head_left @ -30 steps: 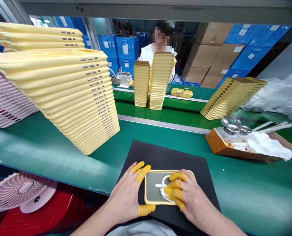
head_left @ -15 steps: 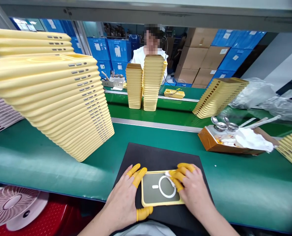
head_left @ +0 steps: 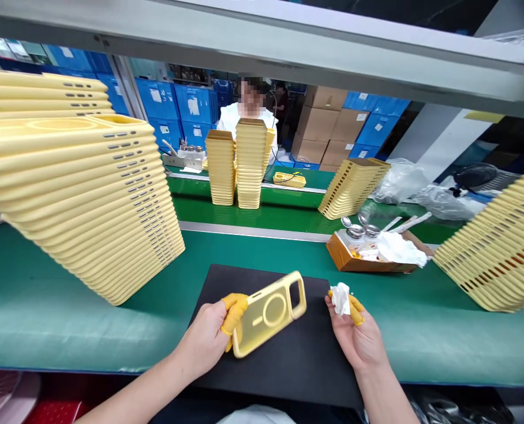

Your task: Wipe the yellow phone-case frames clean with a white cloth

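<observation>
My left hand point(head_left: 220, 327), with yellow finger cots, pinches a yellow phone case point(head_left: 262, 315) by its left end. The case is tilted, its camera opening at the upper right, and a ring with a short bar shows on its panel. It is held over a black mat point(head_left: 308, 359). At the mat's right edge my right hand point(head_left: 357, 330), palm turned up, grips a crumpled white wipe point(head_left: 340, 298) in its fingertips; it is apart from the case.
Tall stacks of yellow cases stand at the left point(head_left: 89, 206) and right point(head_left: 500, 253). A cardboard tray point(head_left: 350, 259) holds small metal pots and white wipes. More case stacks point(head_left: 249, 165) stand farther back on the green bench point(head_left: 133, 330), before a person point(head_left: 231, 116). A metal beam point(head_left: 244, 47) crosses above.
The case has been lifted off the mat and tilted in my left hand, its panel now looking yellow. My right hand has moved right, away from the case, with the wipe. The view has turned right.
</observation>
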A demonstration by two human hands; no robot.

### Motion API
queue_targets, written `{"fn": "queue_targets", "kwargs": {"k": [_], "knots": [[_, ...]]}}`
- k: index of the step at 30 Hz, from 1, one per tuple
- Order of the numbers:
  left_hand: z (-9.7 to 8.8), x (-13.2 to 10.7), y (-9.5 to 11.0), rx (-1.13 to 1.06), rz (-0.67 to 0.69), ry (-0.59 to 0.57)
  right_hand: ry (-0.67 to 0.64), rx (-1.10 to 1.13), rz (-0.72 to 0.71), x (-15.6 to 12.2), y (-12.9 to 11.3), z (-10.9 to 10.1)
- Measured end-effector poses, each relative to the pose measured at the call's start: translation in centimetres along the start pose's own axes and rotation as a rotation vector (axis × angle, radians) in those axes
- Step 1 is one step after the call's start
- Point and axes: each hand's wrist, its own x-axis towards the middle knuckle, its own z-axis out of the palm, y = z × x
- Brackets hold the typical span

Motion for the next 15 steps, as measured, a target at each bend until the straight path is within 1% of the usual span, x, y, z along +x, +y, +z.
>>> {"fn": "queue_targets", "kwargs": {"k": [1,2,3,4,6,7,8,9,10,11,12,13,14,15], "knots": [[0.0,-0.6,0.1,-0.020,-0.067,0.004,-0.005,-0.072,-0.017,-0.1,-0.2,-0.2],[0.1,-1.3,0.1,0.016,-0.081,0.028,-0.022,-0.191,-0.045,-0.2,-0.3,-0.3],[0.2,-2.1,0.1,0.086,-0.058,0.051,-0.063,-0.350,-0.095,-0.5,-0.2,-0.1],[0.5,-2.9,0.0,0.165,-0.010,0.061,-0.138,-0.538,-0.178,-0.8,-0.1,0.4],[1.1,-4.1,-0.3,0.279,0.087,0.042,-0.358,-0.912,-0.436,-2.1,0.8,2.6],[1.4,-4.5,-0.5,0.307,0.111,0.029,-0.462,-1.051,-0.591,-3.1,1.4,4.1],[1.7,-4.8,-0.8,0.328,0.119,0.035,-0.554,-1.140,-0.738,-4.3,2.1,5.7],[2.1,-5.0,-1.0,0.344,0.121,0.061,-0.636,-1.178,-0.856,-5.5,2.7,7.3],[2.4,-5.1,-1.2,0.357,0.122,0.091,-0.724,-1.173,-0.933,-6.6,3.1,8.5],[2.6,-5.2,-1.4,0.365,0.127,0.120,-0.831,-1.137,-0.975,-7.5,3.4,9.3],[2.8,-5.2,-1.5,0.370,0.133,0.139,-0.941,-1.089,-0.995,-8.0,3.4,9.6],[2.9,-5.2,-1.6,0.372,0.137,0.152,-1.026,-1.052,-0.998,-8.2,3.3,9.5],[3.0,-5.2,-1.6,0.369,0.137,0.161,-1.060,-1.048,-0.996,-8.0,3.0,9.0],[3.0,-5.3,-1.6,0.363,0.132,0.168,-1.043,-1.083,-1.003,-7.5,2.6,8.3]]}}
